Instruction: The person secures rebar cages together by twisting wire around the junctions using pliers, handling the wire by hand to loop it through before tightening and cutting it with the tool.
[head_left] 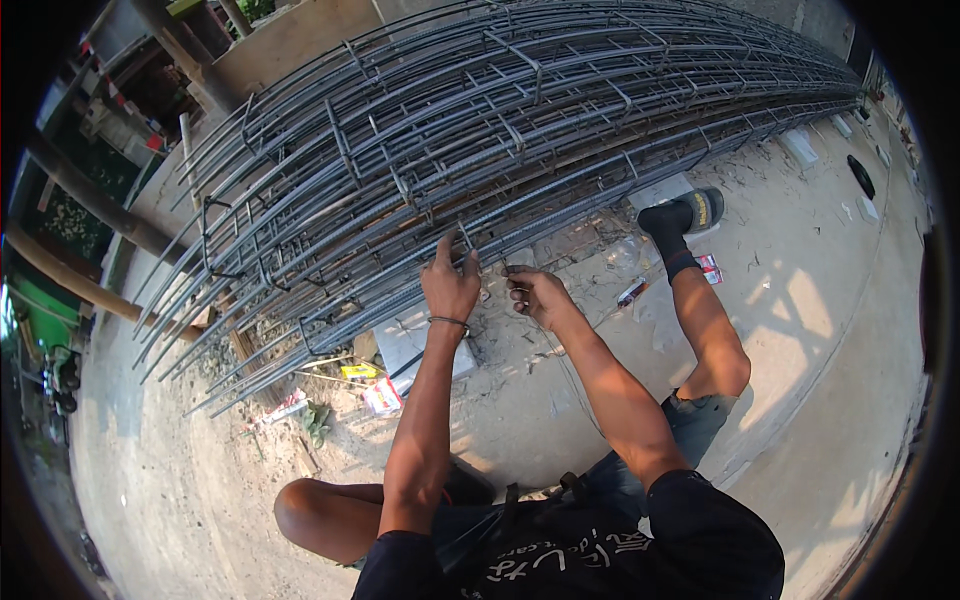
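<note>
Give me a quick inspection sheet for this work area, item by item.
Surface: pale concrete ground, strewn with grit and scraps, patched with sun and shadow.
Job's things: long steel rebar cages, piled together; a pale block beside the near bars.
Clutter: yellow wrapper, red-and-white packet, green leaves.
Hands: left hand at the near bars, contact unclear; right hand beside it, thumb and fingers close together, contents unclear.
Cables: nothing seen.
Surroundings: wooden poles at left.
</note>
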